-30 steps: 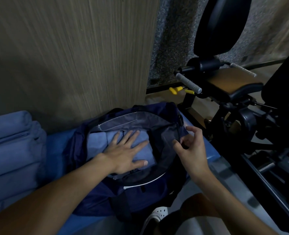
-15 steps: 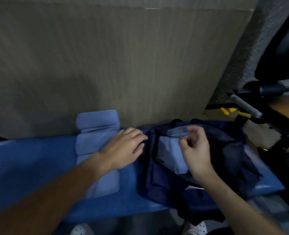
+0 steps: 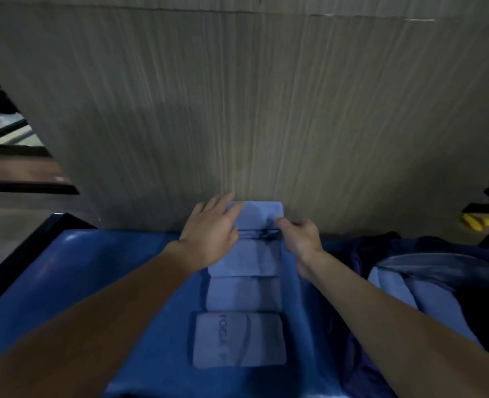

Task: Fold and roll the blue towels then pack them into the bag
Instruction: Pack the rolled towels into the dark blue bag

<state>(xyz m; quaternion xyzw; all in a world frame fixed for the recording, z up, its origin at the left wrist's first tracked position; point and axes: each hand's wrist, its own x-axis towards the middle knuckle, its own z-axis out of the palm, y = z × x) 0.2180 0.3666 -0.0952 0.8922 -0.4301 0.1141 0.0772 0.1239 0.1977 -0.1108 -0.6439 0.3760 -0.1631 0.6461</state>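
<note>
Nearest, four folded towels (image 3: 244,294) lie in a row on the blue surface (image 3: 94,268), running away toward the wall (image 3: 237,110); the closest one bears blurred print. Just right of the row sits the bag (image 3: 452,262), open, with packed towels (image 3: 395,291) showing inside. At the row's far end the left hand (image 3: 211,228) rests flat, fingers straight, on the left end of the far towel (image 3: 262,214). The right hand (image 3: 300,235) pinches that towel's right edge with curled fingers.
</note>
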